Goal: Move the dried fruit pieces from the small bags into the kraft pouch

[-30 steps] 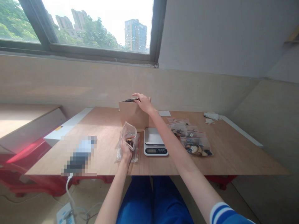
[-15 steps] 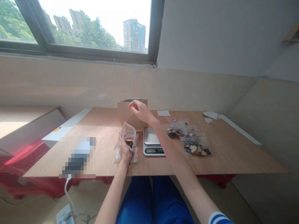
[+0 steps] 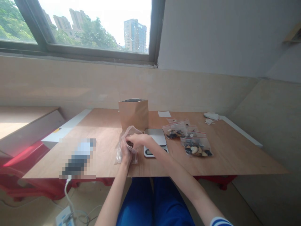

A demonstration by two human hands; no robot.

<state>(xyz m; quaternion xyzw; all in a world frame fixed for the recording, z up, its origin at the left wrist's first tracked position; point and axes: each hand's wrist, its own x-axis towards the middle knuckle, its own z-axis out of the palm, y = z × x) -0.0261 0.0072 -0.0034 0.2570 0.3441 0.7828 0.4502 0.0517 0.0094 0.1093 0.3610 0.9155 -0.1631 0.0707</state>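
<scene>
Clear plastic bag (image 3: 133, 129), its mouth gaping upward, sits in the left hand (image 3: 127, 154), whose fingers I have curled around its side. I have the right hand (image 3: 138, 140) at that mouth, its fingers bunched narrowly over dark brown pieces (image 3: 129, 143); from my screen I cannot tell whether they pinch anything. Flat transparent bags (image 3: 134, 159) lie beneath the left fingers on the light-brown wooden worktop (image 3: 105, 131). Just right of the right fingers I see a silver-topped white digital scale (image 3: 158, 135). Beyond both hands' fingers stands an upright tan paper bag (image 3: 134, 115); well to their right lie red-edged clear zip bags (image 3: 197, 148) of dark and pale pieces.
</scene>
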